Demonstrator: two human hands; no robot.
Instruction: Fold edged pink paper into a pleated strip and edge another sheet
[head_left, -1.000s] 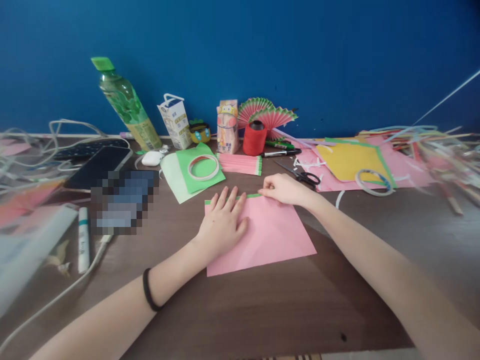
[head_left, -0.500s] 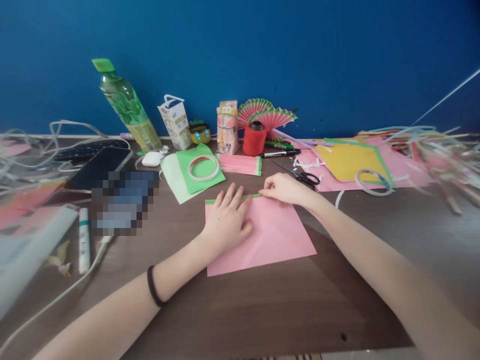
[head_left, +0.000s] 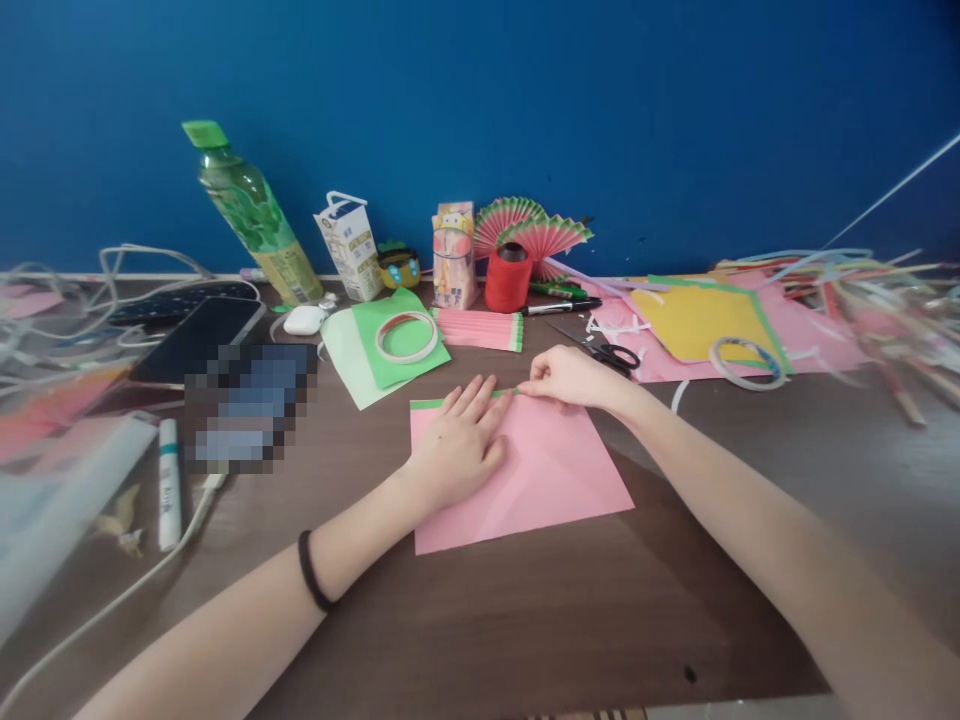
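A sheet of pink paper (head_left: 555, 470) lies on the table in front of me, with a narrow green paper strip (head_left: 429, 404) along its far edge. My left hand (head_left: 459, 450) rests flat on the sheet, fingers stretched toward the strip and fingertips touching it. At the far edge, my right hand (head_left: 566, 378) is closed in a pinch on the green strip, to the right of the left fingertips. The right hand hides the strip's right part. Just beyond, a pleated pink paper (head_left: 480, 328) with green ends lies flat.
Green paper (head_left: 382, 365) with a tape roll (head_left: 406, 352) on it lies behind, left of black scissors (head_left: 619, 357). Further right are yellow paper (head_left: 694, 325) and another tape roll (head_left: 724, 372). A bottle (head_left: 259, 215), a carton (head_left: 349, 245) and a red thread spool (head_left: 508, 280) stand along the wall.
My left hand has slid slightly right along the green strip, its fingers now closer to the right hand. The right hand keeps its pinch in nearly the same place.
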